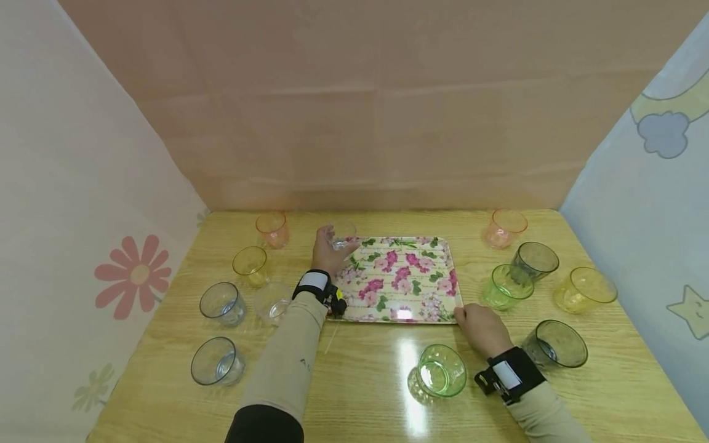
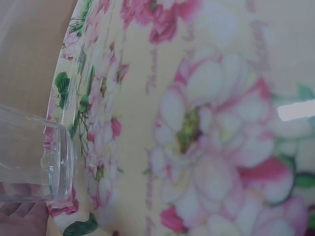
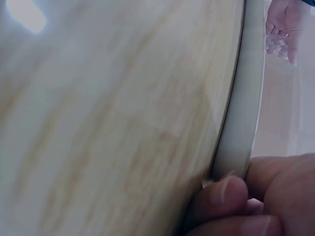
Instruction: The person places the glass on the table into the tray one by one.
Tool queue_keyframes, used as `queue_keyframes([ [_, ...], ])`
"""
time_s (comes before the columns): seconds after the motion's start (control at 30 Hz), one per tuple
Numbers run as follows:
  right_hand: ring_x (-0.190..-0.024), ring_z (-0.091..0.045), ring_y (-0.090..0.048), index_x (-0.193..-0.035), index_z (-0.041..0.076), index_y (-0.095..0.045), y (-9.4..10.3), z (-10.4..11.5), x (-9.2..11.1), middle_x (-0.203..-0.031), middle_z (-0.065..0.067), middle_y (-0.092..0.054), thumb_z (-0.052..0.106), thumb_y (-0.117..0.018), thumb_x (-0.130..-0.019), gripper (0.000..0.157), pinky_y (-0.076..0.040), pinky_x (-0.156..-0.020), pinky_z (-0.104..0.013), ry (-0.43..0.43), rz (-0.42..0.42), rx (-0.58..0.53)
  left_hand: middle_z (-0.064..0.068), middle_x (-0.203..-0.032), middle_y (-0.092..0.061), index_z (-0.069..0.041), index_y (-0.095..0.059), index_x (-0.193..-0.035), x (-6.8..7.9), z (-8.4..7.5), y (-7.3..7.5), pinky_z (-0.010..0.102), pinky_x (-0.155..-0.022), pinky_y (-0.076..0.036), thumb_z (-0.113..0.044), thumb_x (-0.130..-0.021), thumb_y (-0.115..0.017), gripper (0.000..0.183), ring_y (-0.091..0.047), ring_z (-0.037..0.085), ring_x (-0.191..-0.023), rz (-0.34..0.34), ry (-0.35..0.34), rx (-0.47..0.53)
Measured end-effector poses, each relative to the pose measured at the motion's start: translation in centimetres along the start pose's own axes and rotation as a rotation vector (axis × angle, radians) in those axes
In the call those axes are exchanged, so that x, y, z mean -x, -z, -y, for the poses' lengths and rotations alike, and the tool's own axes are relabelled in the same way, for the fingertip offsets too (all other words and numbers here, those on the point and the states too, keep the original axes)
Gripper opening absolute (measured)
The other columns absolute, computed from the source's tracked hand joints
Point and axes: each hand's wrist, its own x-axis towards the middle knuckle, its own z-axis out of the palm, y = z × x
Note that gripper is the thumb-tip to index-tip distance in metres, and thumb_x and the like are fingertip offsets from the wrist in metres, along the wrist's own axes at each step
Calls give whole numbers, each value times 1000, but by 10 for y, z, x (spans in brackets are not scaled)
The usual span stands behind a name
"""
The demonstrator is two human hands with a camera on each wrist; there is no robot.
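Observation:
A clear drinking glass (image 1: 343, 232) is in my left hand (image 1: 329, 253), at the far left corner of the flowered tray (image 1: 396, 280). The thumb lies along the glass's near side. In the left wrist view the clear glass (image 2: 29, 157) overlaps the tray's edge, and fingers (image 2: 22, 216) show under it. My right hand (image 1: 482, 329) grips the near right corner of the tray. From the right wrist, the fingers (image 3: 221, 196) curl at the tray's pale rim (image 3: 241, 118), thumb on the other side.
Left of the tray stand a pink glass (image 1: 272, 229), a yellow glass (image 1: 252, 267), a clear glass (image 1: 272, 303) and two bluish ones. To the right are several pink, grey, green and yellow glasses. A green glass (image 1: 441, 371) stands in front, near my right wrist.

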Motion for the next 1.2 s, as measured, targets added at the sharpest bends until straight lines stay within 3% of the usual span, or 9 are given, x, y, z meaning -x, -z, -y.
queue_keyframes([
  [0.3,-48,-17,-38,-57,11,-44,1,1,2,-52,-1,-35,22,-41,-98,42,-33,-49,-32,18,-1,7,14,-155,-26,-16,-4,-156,-2,4,2,44,-109,-31,-35,-79,-74,105,-26,27,-141,23,6,20],
  [0.6,-49,-18,-39,-58,10,-46,2,2,1,-52,-2,-37,21,-41,-98,42,-34,-49,-33,32,4,20,8,-161,5,-18,10,-155,4,-12,1,46,-113,-21,-54,-79,-67,114,-1,25,-146,-65,0,20],
  [0.7,-50,-18,-40,-58,10,-46,2,1,0,-53,-3,-38,22,-40,-99,43,-35,-50,-34,39,3,17,9,-161,9,-13,10,-155,13,-25,2,47,-113,-20,-52,-82,-65,111,3,26,-146,-92,-68,75],
  [0.83,-50,-19,-41,-59,10,-46,3,2,0,-53,-3,-40,21,-39,-99,42,-36,-50,-35,52,3,15,15,-160,6,-6,4,-154,36,-47,7,50,-113,-15,-38,-93,-56,92,2,30,-145,-121,-238,190],
  [0.93,-49,-19,-41,-58,10,-46,4,3,0,-53,-3,-40,19,-40,-98,42,-36,-50,-34,59,3,20,18,-159,-6,-3,-5,-154,55,-60,12,47,-114,-15,-30,-103,-38,67,-9,29,-144,-63,-372,295],
  [1.0,-49,-18,-40,-58,10,-46,4,2,0,-53,-3,-39,19,-39,-98,42,-35,-50,-34,61,1,23,18,-157,-17,-4,-13,-153,65,-61,11,47,-113,-18,-38,-103,-31,63,-19,31,-142,18,-438,363],
  [1.1,-48,-18,-38,-57,10,-45,4,2,0,-52,-3,-37,18,-39,-98,43,-34,-49,-33,59,0,19,18,-154,-23,-3,-15,-152,83,-60,7,50,-111,-23,-55,-98,-33,77,-26,34,-139,185,-511,455],
  [1.2,-47,-17,-36,-56,10,-44,3,2,1,-51,-2,-35,18,-39,-99,44,-31,-48,-31,52,4,14,18,-157,-17,-2,-10,-153,106,-58,2,53,-110,-24,-66,-89,-41,96,-23,37,-140,371,-537,504],
])
